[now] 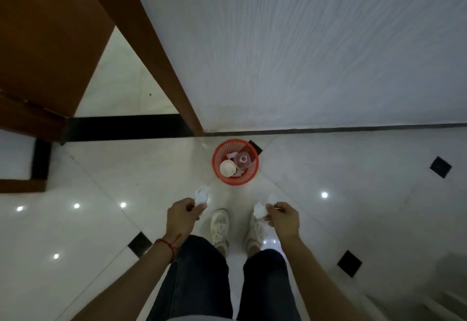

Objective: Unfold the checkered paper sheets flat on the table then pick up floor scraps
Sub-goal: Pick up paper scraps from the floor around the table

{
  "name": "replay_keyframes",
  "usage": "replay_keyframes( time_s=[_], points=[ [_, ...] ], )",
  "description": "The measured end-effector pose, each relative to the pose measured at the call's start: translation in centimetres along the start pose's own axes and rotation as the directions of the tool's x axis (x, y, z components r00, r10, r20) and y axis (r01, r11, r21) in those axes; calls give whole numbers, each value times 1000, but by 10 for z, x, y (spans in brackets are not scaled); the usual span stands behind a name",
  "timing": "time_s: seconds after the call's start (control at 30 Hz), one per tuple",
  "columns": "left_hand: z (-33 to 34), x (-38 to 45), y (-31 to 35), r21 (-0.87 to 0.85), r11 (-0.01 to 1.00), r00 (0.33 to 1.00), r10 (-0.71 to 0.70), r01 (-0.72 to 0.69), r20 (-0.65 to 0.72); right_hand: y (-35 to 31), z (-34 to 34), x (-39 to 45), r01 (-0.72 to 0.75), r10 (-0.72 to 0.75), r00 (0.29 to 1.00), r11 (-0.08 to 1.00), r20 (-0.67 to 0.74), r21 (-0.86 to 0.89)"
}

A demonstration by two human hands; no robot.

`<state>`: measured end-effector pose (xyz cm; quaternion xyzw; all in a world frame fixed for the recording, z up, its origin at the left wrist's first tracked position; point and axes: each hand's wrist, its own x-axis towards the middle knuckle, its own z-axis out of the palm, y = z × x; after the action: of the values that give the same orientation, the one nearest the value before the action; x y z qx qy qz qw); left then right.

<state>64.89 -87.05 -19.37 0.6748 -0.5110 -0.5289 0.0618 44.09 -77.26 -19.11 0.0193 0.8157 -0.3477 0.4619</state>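
- A person stands on a glossy tiled floor (88,219), the left hand (182,215) pinching a crumpled white paper scrap (202,194) at its fingertips.
- The right hand (284,219) grips a second crumpled scrap (260,210), held just inward of its fingers.
- A red mesh wastebasket (235,162), already holding rubbish, sits on the floor ahead of and between both hands, by the wall.

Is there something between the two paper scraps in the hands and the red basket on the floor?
Nothing visible. The left hand and right hand each hold a crumpled scrap; only bare floor lies before the red basket, whose top is open.
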Motion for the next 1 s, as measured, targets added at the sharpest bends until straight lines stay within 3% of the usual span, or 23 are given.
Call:
replay_keyframes(
  time_s=[0.17,0.37,0.5,0.63,0.77,0.9,1.0],
  points=[
    [41,74,-20,30,998,998,-54,53,39,6,42,75,-33,34,999,998,22,-55],
    [105,179,-55,186,980,993,-87,72,75,36,98,188,-45,50,998,988,36,-149],
    [144,251,-78,317,949,988,-45,-3,146,63,133,260,-114,117,993,988,20,-102],
    [170,307,-103,339,941,986,-48,-9,159,83,157,312,-195,197,980,980,42,-51],
    [187,334,-117,355,934,983,-47,-20,179,94,163,342,-268,276,948,961,157,-68],
    [187,327,-114,410,912,970,-116,18,216,98,150,332,-284,293,939,956,182,-73],
    [178,301,-102,461,886,955,-93,-49,281,93,131,312,-299,301,935,953,189,-41]
  ],
)
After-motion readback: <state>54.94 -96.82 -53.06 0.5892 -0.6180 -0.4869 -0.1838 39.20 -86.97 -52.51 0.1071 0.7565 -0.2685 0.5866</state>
